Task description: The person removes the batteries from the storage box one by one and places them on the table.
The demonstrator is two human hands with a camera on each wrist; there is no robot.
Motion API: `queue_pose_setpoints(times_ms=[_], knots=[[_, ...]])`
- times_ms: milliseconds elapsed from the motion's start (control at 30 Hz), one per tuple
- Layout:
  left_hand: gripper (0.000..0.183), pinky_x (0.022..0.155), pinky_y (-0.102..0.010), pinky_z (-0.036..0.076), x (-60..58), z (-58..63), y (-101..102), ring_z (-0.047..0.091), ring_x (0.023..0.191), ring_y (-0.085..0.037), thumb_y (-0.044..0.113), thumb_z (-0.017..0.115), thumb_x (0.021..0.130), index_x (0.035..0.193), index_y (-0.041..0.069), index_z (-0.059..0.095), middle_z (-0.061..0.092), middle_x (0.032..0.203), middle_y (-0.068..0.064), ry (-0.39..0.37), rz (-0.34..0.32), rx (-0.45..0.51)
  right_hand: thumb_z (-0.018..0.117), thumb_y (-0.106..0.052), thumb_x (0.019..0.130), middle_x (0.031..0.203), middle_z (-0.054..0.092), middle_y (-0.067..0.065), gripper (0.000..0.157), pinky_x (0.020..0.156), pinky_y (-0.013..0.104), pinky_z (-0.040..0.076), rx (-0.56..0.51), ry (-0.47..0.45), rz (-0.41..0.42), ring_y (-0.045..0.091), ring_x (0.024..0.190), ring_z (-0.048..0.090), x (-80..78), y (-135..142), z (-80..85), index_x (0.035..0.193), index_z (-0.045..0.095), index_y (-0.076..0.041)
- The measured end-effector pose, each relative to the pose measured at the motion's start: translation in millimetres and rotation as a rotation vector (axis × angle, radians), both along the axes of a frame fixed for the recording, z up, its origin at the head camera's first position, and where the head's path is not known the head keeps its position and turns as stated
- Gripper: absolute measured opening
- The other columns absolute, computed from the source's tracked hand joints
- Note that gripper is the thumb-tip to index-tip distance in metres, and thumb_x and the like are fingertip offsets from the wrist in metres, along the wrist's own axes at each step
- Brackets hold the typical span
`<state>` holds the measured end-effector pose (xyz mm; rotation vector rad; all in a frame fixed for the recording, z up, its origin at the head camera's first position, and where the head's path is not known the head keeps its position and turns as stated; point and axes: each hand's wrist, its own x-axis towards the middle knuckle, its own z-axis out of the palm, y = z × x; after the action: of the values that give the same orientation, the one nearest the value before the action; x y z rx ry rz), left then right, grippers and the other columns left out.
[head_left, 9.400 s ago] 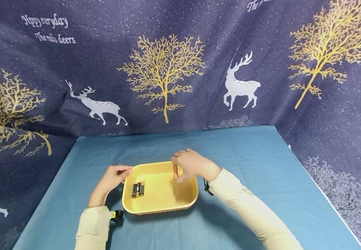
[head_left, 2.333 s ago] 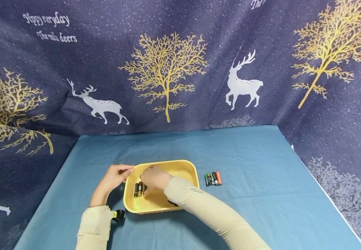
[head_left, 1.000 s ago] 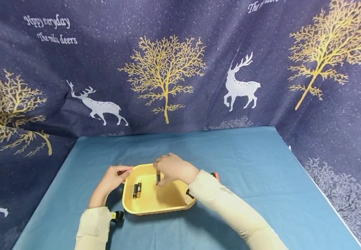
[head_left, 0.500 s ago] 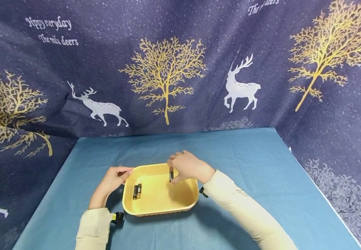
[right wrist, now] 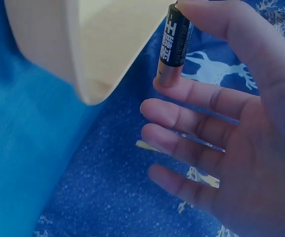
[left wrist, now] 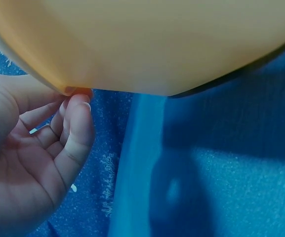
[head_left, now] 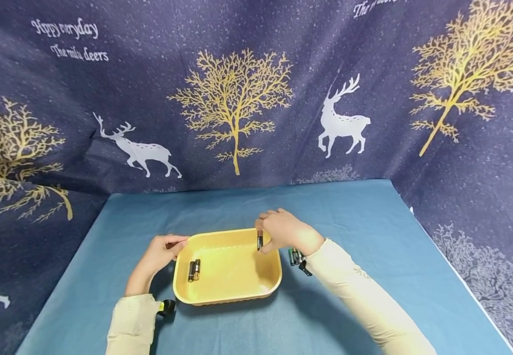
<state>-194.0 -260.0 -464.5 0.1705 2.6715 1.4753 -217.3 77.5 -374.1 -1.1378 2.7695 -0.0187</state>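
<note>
A yellow plastic bin [head_left: 227, 299] sits on the table. My left hand [head_left: 159, 254] pinches its rim at the back left corner; in the left wrist view thumb and fingertips meet at the bin's edge [left wrist: 69, 90]. Over the bin's right side my right hand [head_left: 285, 230] holds a black-and-copper battery [head_left: 260, 240]. In the right wrist view the battery [right wrist: 174, 42] is caught end to end between thumb and index finger, the other fingers spread. Two more dark batteries [head_left: 194, 270] lie side by side at the left inside the bin.
Right of the bin, several batteries [head_left: 295, 256] lie in a row on the blue tablecloth [head_left: 349, 212], partly hidden by my right wrist. A black wrist camera [head_left: 166, 308] is near the bin's front left. A dark curtain [head_left: 283, 123] hangs behind.
An orange battery went from my right hand to the row outside. The right hand then took one of three batteries from the bin's left and carried it right. My left hand stayed put.
</note>
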Motion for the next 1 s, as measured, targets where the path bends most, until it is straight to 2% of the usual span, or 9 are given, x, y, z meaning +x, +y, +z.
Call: queue_pose_setpoints(times_ms=[300, 467, 767, 900, 1000], knots=[[0.026, 0.06, -0.031, 0.056, 0.5, 0.8, 1, 0.064, 0.069, -0.019, 0.006, 0.058, 0.096, 0.118, -0.004, 0.067, 0.065, 0.106, -0.021, -0.03, 0.013, -0.002, 0.079, -0.04, 0.077, 0.112, 0.061, 0.002, 0.04, 0.099, 0.05, 0.041, -0.038, -0.067, -0.041, 0.028, 0.112, 0.054, -0.6, 16, -0.8, 0.106, 0.067, -0.015], [0.026, 0.06, -0.032, 0.057, 0.8, 2.5, 0, 0.064, 0.069, -0.019, 0.008, 0.059, 0.096, 0.118, -0.005, 0.066, 0.065, 0.105, -0.02, -0.018, 0.003, -0.007, 0.079, -0.038, 0.078, 0.117, 0.061, 0.003, 0.038, 0.106, 0.058, 0.033, -0.059, -0.091, -0.048, 0.033, 0.122, 0.05, -0.7, 28, -2.9, 0.107, 0.067, -0.016], [0.026, 0.061, -0.036, 0.057, -1.8, 4.0, -1, 0.064, 0.068, -0.019, 0.007, 0.059, 0.096, 0.118, -0.005, 0.067, 0.066, 0.105, -0.022, -0.001, 0.012, -0.016, 0.08, -0.039, 0.077, 0.101, 0.059, -0.002, 0.035, 0.097, 0.053, 0.042, -0.065, -0.067, -0.052, 0.021, 0.098, 0.055, -1.1, 44, -2.3, 0.102, 0.067, -0.018], [0.026, 0.061, -0.036, 0.057, -0.8, 0.9, 0, 0.063, 0.068, -0.019, 0.008, 0.06, 0.095, 0.117, -0.005, 0.067, 0.066, 0.103, -0.021, 0.002, 0.011, -0.02, 0.079, -0.039, 0.078, 0.107, 0.061, 0.002, 0.037, 0.097, 0.053, 0.041, -0.051, -0.08, -0.074, 0.023, 0.101, 0.056, -1.3, 51, -5.3, 0.106, 0.068, -0.017], [0.026, 0.061, -0.036, 0.057, -0.3, 0.2, 0, 0.063, 0.068, -0.02, 0.007, 0.06, 0.095, 0.117, -0.005, 0.067, 0.066, 0.102, -0.02, 0.003, 0.011, -0.018, 0.08, -0.037, 0.078, 0.119, 0.061, 0.01, 0.042, 0.101, 0.055, 0.038, -0.05, -0.086, -0.094, 0.027, 0.108, 0.056, -2.9, 57, -7.6, 0.111, 0.068, -0.014]])
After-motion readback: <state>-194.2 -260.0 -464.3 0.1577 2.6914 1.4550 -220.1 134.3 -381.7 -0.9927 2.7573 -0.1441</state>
